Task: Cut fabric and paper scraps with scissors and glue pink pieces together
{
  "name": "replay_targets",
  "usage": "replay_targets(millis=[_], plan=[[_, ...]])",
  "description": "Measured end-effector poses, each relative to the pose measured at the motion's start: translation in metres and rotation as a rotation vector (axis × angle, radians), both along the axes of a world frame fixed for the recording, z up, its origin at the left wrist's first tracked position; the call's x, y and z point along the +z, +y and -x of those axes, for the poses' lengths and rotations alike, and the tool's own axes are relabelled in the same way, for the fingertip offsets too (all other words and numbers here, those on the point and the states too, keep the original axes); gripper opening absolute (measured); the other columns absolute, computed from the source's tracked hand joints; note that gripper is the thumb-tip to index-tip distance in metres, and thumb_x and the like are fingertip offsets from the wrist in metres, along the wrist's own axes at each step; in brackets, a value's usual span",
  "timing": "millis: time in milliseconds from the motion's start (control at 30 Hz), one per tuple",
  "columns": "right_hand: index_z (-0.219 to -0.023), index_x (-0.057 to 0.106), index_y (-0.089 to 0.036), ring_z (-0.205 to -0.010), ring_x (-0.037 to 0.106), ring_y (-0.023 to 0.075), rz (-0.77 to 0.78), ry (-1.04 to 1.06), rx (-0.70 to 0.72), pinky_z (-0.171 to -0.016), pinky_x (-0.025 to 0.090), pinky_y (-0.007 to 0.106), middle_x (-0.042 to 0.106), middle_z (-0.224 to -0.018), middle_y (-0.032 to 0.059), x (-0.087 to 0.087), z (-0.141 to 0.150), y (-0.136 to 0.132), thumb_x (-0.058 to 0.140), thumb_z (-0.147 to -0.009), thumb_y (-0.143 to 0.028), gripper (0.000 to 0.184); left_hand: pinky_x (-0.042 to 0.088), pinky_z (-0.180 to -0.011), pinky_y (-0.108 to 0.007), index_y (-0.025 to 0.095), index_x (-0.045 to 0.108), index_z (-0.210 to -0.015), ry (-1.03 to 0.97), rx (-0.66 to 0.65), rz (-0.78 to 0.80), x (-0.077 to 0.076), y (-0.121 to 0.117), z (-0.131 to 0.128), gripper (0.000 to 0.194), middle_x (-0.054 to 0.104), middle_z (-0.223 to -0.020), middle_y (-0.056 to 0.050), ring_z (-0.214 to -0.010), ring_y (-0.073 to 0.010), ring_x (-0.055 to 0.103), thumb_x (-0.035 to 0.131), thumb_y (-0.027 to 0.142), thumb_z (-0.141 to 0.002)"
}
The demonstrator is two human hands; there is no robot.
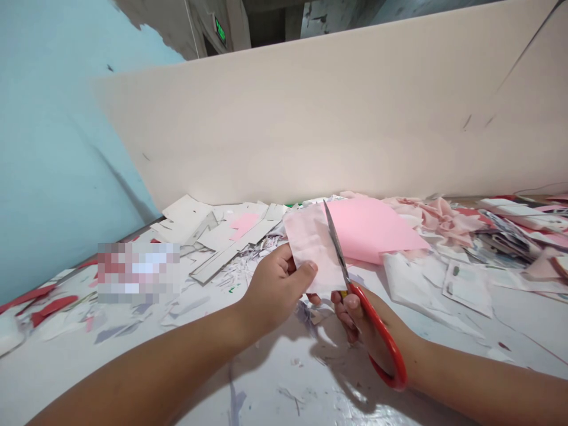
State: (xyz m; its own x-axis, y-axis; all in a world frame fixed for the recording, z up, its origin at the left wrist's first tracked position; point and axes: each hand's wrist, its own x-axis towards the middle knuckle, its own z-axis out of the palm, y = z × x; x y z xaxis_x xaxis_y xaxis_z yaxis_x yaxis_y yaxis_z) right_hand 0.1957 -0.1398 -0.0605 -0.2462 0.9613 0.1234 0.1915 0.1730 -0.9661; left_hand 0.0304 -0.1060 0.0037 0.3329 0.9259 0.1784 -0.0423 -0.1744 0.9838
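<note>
My left hand (281,284) pinches a pale pink sheet (306,234) between thumb and fingers, holding it up above the table; I cannot tell whether it is paper or thin cloth. In my right hand (355,310) is a pair of scissors (386,340) with red handles. Their blades point up and away, along the right side of the pale sheet. Whether the blades are cutting into it cannot be made out. A brighter pink sheet (373,228) lies curved just behind the scissors.
White and grey card strips (235,245) and paper shreds are heaped at the back left. Crumpled pink cloth or paper (444,219) lies at the back right, near flat white pieces (468,287). A cream partition (332,118) stands behind the table; a blue wall (66,148) is at left.
</note>
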Motion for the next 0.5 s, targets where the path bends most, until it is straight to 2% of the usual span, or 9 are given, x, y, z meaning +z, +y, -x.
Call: replay_targets(millis=[167,500], plan=[[-0.062,0.037,-0.020,-0.052,0.036,0.0104,-0.066,-0.006,-0.014,-0.051,0.035,0.027,0.039,-0.064,-0.0027,0.0016,0.0010,0.0010,0.031,-0.085,-0.054,0.041,0.044,-0.044,-0.019,0.017,0.053,-0.074,0.027,0.017,-0.003,0.0017,-0.0003,-0.0009,0.013,0.058,-0.056,0.005,-0.045,-0.0082,0.057,0.055,0.030,-0.076],[-0.062,0.037,-0.020,-0.052,0.035,0.0105,-0.072,-0.002,-0.033,-0.048,0.036,0.024,0.038,-0.062,-0.0028,-0.0028,0.0011,0.0013,0.033,-0.085,-0.053,0.040,0.043,-0.044,-0.018,0.016,0.051,-0.073,0.007,-0.004,-0.004,0.0028,-0.0003,0.0007,0.012,0.055,-0.054,0.006,-0.044,-0.0069,0.055,0.055,0.027,-0.076]])
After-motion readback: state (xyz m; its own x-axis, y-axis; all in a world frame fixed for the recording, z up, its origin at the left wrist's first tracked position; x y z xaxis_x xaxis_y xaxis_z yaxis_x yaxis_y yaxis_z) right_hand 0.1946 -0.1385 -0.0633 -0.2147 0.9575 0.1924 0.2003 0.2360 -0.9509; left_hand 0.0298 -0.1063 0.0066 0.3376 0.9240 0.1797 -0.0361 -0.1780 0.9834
